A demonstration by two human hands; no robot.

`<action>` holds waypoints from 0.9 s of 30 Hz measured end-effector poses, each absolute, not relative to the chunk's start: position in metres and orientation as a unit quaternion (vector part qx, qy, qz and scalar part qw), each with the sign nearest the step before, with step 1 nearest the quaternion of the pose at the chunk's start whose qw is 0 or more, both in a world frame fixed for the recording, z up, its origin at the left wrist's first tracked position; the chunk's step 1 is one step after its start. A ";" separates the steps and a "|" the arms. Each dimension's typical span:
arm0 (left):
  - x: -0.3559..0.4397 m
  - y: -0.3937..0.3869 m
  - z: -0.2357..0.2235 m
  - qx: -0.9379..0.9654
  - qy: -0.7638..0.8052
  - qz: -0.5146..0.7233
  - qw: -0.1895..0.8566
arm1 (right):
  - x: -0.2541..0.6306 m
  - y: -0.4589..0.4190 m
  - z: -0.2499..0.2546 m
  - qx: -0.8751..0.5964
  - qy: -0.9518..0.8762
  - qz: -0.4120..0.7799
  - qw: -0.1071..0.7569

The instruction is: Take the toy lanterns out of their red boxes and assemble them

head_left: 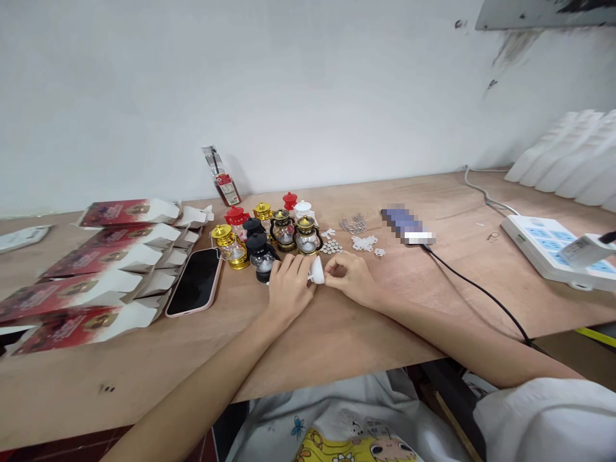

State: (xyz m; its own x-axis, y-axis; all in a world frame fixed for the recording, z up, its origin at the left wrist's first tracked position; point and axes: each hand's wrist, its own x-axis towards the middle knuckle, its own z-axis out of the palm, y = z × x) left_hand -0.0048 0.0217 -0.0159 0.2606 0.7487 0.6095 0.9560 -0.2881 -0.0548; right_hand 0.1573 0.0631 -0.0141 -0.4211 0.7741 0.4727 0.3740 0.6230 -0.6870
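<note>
My left hand (290,285) is wrapped round a small white lantern (317,271) that lies on its side, its base turned to the right. At that base the thumb and fingers of my right hand (350,276) are closed in a pinch; anything between them is too small or hidden to make out. Just beyond my hands stand several mini lanterns: a black one (262,256), a gold one (231,246), a black-and-gold one (307,236) and a red one (235,220) among them. Button cells (332,247) and white plastic pieces (364,243) lie close beyond my right hand.
Red printed boxes (101,289) with open flaps lie at the left, beside a phone (195,282). A pile of small metal parts (353,223) and a second phone (407,224) on a black cable (474,289) lie to the right. A power strip (539,240) sits farther right.
</note>
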 end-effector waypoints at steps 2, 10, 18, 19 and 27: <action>-0.005 0.022 -0.016 -0.764 -0.559 -0.238 0.215 | 0.157 0.064 -0.015 -0.357 -0.806 0.246 0.404; -0.004 0.024 -0.011 -0.760 -0.582 -0.219 0.188 | 0.158 0.067 -0.013 -0.344 -0.800 0.255 0.419; -0.008 0.024 -0.006 -0.774 -0.557 -0.277 0.118 | 0.174 0.076 -0.002 -0.383 -0.788 0.187 0.445; -0.009 0.024 -0.005 -0.779 -0.546 -0.288 0.109 | 0.178 0.080 -0.002 -0.404 -0.789 0.149 0.437; -0.007 0.024 -0.009 -0.818 -0.452 -0.350 0.062 | 0.206 0.115 -0.008 -0.540 -0.773 -0.082 0.323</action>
